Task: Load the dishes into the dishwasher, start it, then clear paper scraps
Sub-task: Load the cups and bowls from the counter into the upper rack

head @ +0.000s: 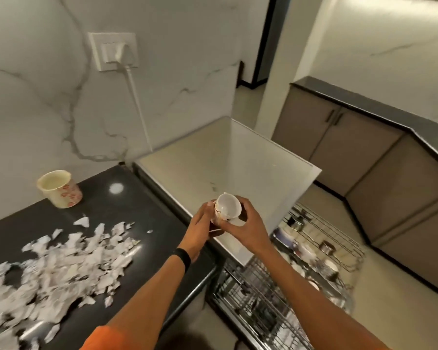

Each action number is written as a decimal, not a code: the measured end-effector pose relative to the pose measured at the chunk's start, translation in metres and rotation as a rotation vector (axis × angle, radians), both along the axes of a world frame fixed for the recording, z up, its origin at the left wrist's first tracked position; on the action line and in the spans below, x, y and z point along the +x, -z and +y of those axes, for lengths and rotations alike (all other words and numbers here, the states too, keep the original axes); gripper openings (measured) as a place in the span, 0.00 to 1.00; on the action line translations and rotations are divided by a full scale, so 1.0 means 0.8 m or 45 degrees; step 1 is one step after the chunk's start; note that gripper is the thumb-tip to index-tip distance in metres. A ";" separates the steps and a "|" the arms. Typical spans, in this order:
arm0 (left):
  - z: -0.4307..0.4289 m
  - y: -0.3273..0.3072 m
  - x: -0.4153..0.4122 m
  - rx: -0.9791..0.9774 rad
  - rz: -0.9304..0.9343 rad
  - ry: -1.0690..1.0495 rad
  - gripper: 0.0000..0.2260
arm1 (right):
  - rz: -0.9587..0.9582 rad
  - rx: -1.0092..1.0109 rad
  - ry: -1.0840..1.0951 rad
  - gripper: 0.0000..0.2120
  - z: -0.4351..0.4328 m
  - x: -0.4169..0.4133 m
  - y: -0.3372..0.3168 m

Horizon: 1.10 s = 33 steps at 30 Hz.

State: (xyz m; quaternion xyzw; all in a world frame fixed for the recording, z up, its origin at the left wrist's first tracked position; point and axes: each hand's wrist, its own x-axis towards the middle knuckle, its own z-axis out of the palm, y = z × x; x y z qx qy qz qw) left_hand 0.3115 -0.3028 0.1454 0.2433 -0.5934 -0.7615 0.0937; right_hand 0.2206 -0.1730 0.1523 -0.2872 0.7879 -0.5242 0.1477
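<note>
Paper scraps (61, 263): a wide heap of torn white pieces covers the near left of the dark desk (142, 210); none look gathered yet, so that step seems still ahead.
Patterned mug (60, 189): stands upright on the far left of the desk, near the wall and well apart from both hands; by the look of it, a dish still waiting to be loaded.
Left hand (200, 223): closed on the left side and underside of the white cup (226, 210), fingers wrapped against its wall.
White cup: held in the air over the desk's right edge, beside the white appliance top (187, 168); it is tilted, its open mouth turned toward the camera.
Right hand (248, 228): clamped on the cup's right side, thumb near the rim, so both hands share the hold.
Dishwasher racks (276, 299): pulled-out wire baskets lie below and to the right of the cup, on the near right, with several dishes already inside.
Key relation: the racks sit lower and rightward of the cup, and the right hand is the nearer one to them, so it is probably the hand to carry the cup down, mouth turned downward.
Risk: wire tines and the dishes already there leave little room.
</note>
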 end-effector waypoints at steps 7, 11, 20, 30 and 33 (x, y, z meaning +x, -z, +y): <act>0.109 0.008 -0.067 0.291 -0.045 0.279 0.25 | -0.109 -0.016 0.193 0.35 0.125 -0.037 0.008; 0.162 0.024 -0.099 0.243 -0.073 0.326 0.25 | -0.154 0.005 0.194 0.36 0.182 -0.067 0.022; 0.251 0.080 -0.173 -0.093 -0.240 0.126 0.18 | -0.320 0.061 0.079 0.20 0.285 -0.179 0.054; 0.284 0.160 -0.214 -0.612 -0.454 0.008 0.29 | -0.284 0.372 -0.399 0.15 0.291 -0.273 0.136; 0.284 0.173 -0.229 -0.696 -0.489 -0.007 0.29 | -0.260 0.520 -0.498 0.21 0.274 -0.292 0.151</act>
